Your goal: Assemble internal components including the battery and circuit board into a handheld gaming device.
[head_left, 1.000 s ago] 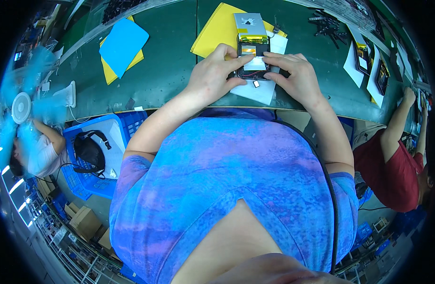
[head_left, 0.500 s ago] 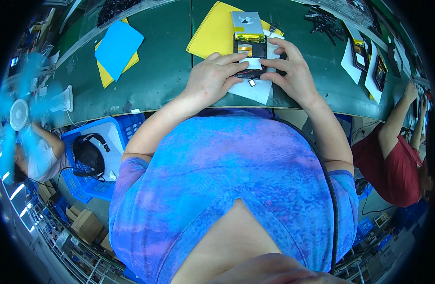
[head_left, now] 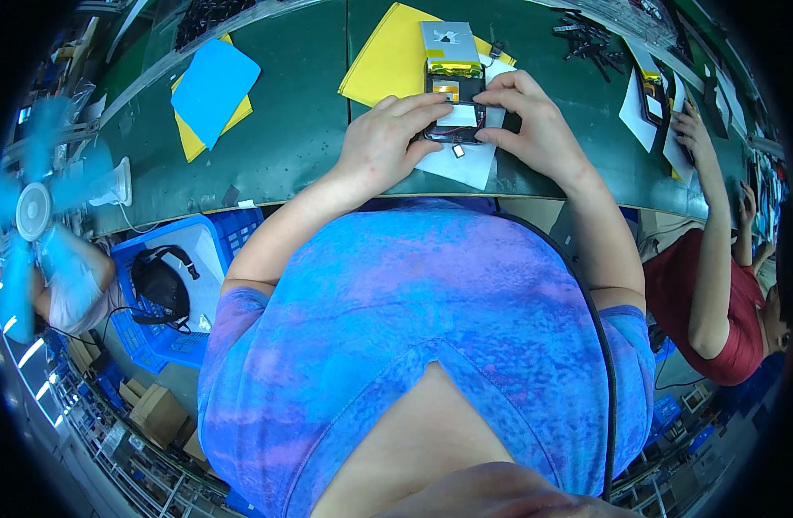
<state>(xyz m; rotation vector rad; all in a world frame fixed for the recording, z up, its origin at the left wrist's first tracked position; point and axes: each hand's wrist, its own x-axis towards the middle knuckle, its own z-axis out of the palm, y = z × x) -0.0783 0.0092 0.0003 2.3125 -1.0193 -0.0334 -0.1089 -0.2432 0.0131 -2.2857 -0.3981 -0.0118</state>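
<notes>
A black opened electronic device (head_left: pixel 472 87) lies in front of me, with a silver battery pack (head_left: pixel 449 40) at its far end and yellow tape at the join. Across its near part sits a white rectangular piece (head_left: pixel 458 116). My left hand (head_left: pixel 382 136) grips the device's left edge, fingertips by the white piece and thumb at the near corner. My right hand (head_left: pixel 534 125) holds the right edge between thumb and bent fingers. A white sheet (head_left: pixel 465 168) is under the device, and a small dark-edged white piece (head_left: pixel 458 151) rests on it near the device.
Yellow sheets (head_left: pixel 379 65) lie behind the device. A blue sheet (head_left: pixel 215 91) is at left, beside a spinning fan (head_left: pixel 34 211). Black parts (head_left: pixel 586 39) are piled at far right. A co-worker's arm (head_left: pixel 714 250) reaches over more devices. A blue crate (head_left: pixel 168 345) holds a black bag.
My right fingers have drawn back from the white piece to the device's right edge, uncovering more of it. At right, the co-worker's arm has moved over the devices there.
</notes>
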